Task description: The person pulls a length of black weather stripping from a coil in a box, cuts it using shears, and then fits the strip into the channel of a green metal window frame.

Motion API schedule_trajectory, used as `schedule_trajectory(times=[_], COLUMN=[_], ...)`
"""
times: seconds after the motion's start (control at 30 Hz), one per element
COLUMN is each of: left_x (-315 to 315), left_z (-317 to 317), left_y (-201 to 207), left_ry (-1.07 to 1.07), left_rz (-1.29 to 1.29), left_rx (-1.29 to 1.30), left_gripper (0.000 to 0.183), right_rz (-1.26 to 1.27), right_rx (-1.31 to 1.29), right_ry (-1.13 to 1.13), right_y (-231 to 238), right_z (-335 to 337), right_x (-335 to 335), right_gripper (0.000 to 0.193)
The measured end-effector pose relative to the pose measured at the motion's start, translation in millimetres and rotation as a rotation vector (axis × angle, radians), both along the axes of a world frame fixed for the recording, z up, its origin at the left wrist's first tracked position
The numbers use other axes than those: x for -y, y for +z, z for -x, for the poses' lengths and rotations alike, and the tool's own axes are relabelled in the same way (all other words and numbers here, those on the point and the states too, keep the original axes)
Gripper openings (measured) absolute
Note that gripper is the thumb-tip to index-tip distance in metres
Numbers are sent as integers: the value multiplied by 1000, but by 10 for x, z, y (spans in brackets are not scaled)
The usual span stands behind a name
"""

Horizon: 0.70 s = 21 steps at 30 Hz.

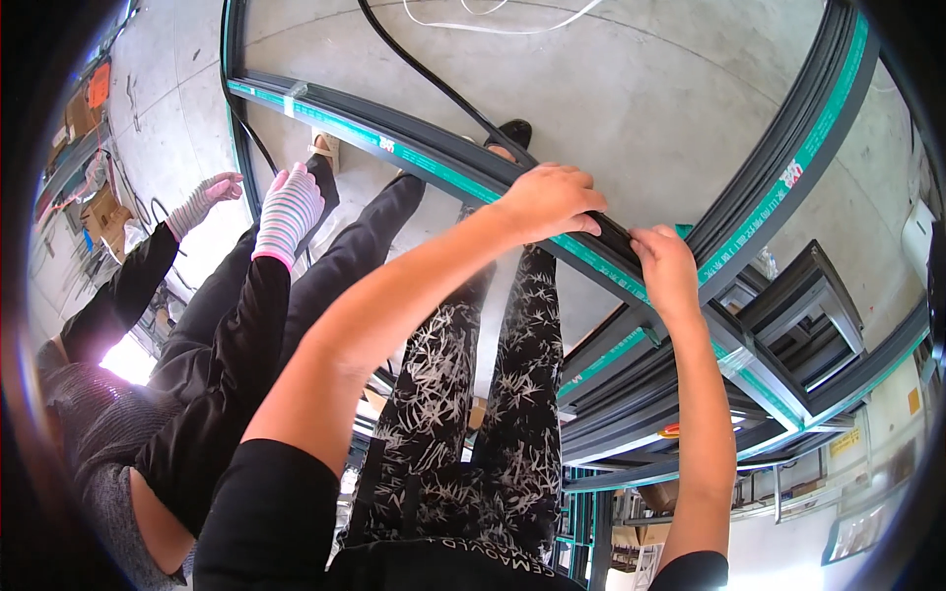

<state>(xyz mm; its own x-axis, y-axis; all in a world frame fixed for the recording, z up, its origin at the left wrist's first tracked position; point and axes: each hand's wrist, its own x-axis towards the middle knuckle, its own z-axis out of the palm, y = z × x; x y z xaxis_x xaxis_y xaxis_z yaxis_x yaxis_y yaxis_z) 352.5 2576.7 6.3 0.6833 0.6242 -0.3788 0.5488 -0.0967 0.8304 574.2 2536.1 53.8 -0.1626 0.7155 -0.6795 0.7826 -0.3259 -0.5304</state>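
Observation:
A dark metal window or door frame [434, 172] with green protective tape crosses in front of me. A long black rubber strip [426, 74] comes from the far side and meets the frame under my left hand [554, 203]. That hand is closed, its fingers curled over the strip and the frame's upper edge. Just to its right, my right hand [666, 264] has its fingertips pressed together on the strip where it lies along the frame, close to the corner. Its palm hides part of the bar. The strip between both hands sits in or on the frame's channel; which, I cannot tell.
At left stands another person wearing striped gloves [289, 212], hands near the frame's left side. A second frame bar [788, 148] runs up the right. More dark frames [803, 315] are stacked at the lower right. A white cord [512, 30] lies on the concrete floor [631, 108].

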Motion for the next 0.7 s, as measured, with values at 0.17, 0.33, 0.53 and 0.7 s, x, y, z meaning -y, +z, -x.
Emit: schedule_trajectory(times=[0.17, 0.33, 0.53, 0.7], left_x=[182, 193, 237, 209], left_z=[39, 6, -13, 4], left_y=[85, -61, -155, -218], left_ry=[56, 126, 132, 147], left_rz=[-2, 74, 183, 245], left_rx=[-42, -36, -78, -76], left_gripper=[20, 11, 11, 14], right_rz=[-67, -153, -332, -149], right_rx=[124, 191, 274, 398], right_ry=[88, 142, 167, 270], right_y=[-122, -115, 233, 268], right_z=[106, 153, 297, 592], right_x=[182, 181, 77, 298], right_gripper=[11, 15, 24, 27])
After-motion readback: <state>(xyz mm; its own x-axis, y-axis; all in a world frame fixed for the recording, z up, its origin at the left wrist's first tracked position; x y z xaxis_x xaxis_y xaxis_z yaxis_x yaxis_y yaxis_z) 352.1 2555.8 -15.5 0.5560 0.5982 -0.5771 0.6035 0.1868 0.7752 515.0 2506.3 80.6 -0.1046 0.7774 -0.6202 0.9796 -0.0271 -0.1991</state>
